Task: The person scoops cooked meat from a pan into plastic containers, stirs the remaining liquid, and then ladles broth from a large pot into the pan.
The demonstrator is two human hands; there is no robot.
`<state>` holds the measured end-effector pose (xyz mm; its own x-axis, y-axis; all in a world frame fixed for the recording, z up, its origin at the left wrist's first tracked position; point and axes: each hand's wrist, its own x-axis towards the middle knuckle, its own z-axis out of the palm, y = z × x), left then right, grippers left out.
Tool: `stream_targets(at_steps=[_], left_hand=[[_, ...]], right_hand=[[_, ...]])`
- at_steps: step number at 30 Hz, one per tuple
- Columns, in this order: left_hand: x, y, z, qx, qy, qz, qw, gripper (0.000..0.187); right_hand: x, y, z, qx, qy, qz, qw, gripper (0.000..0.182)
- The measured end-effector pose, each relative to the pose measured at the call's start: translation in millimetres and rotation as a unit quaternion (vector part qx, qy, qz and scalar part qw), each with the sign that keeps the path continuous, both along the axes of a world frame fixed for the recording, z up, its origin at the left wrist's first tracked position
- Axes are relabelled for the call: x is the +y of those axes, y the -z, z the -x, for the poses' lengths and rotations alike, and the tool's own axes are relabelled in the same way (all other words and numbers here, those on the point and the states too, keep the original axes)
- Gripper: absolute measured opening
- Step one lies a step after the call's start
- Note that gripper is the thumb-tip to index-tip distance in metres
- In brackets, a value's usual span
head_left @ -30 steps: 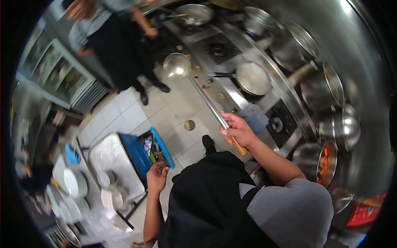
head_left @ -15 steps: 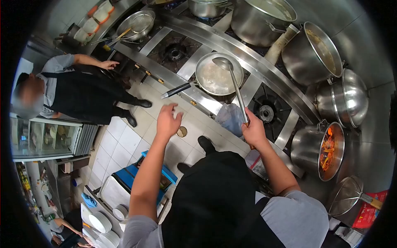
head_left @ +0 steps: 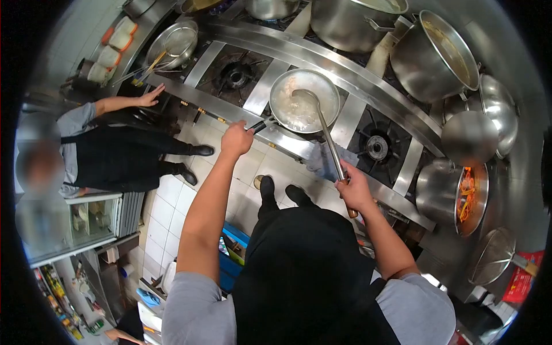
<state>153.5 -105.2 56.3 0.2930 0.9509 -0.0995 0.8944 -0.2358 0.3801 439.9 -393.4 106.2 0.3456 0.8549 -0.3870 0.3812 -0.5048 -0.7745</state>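
A round pan [head_left: 287, 115] with pale, bubbling liquid sits on a burner of the steel stove. Its black handle [head_left: 260, 126] points to the lower left, and my left hand [head_left: 237, 139] is closed round the end of it. My right hand [head_left: 353, 187] grips the brown-ended handle of a long steel ladle [head_left: 330, 138]. The ladle's bowl rests in the liquid near the middle of the pan. A greyish cloth [head_left: 330, 161] hangs at the stove's front edge, partly behind the ladle's shaft.
Large pots [head_left: 434, 54] stand along the back and right. One pot [head_left: 443, 192] holds orange strips. A bare burner [head_left: 376, 148] lies right of the pan, another [head_left: 234, 75] left. A co-worker [head_left: 115, 144] stands at the left, one arm towards the stove. A strainer [head_left: 493, 257] lies at the lower right.
My left hand has moved up and closed on the pan's handle; before, it was open and apart from it. The ladle's bowl has moved down and left in the pan. The co-worker's arm has shifted slightly.
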Motion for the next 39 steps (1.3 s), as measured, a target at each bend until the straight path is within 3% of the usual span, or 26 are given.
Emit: stream_targets(at_steps=[2, 4, 6, 14, 18, 22, 26, 34, 39], left_hand=[[13, 6, 8, 0.021, 0.028, 0.175, 0.984, 0.040], [9, 7, 14, 0.011, 0.060, 0.154, 0.986, 0.038], [4, 11, 18, -0.029, 0.063, 0.147, 0.987, 0.036], [-7, 13, 21, -0.044, 0.071, 0.201, 0.976, 0.040], [-6, 2, 21, -0.015, 0.078, 0.220, 0.972, 0.041], [-8, 2, 26, -0.033, 0.097, 0.126, 0.987, 0.041], [-8, -2, 29, -0.052, 0.087, 0.096, 0.990, 0.039], [-10, -8, 31, -0.081, 0.068, 0.105, 0.989, 0.037], [-13, -11, 30, -0.089, 0.051, 0.074, 0.992, 0.033]], right_hand=[[2, -8, 11, 0.181, 0.089, -0.006, 0.979, 0.071], [3, -12, 17, 0.216, 0.114, 0.003, 0.970, 0.069], [1, -13, 20, 0.329, 0.140, 0.008, 0.934, 0.065], [-5, -31, 53, 0.338, 0.167, 0.014, 0.926, 0.066], [-13, -40, 61, 0.280, 0.151, 0.025, 0.948, 0.068], [-22, -53, 67, 0.188, 0.133, 0.043, 0.972, 0.069], [-32, -59, 68, 0.191, 0.126, 0.032, 0.973, 0.070], [-52, -45, 63, 0.319, 0.176, -0.009, 0.931, 0.068], [-54, -39, 57, 0.273, 0.134, 0.005, 0.953, 0.070]])
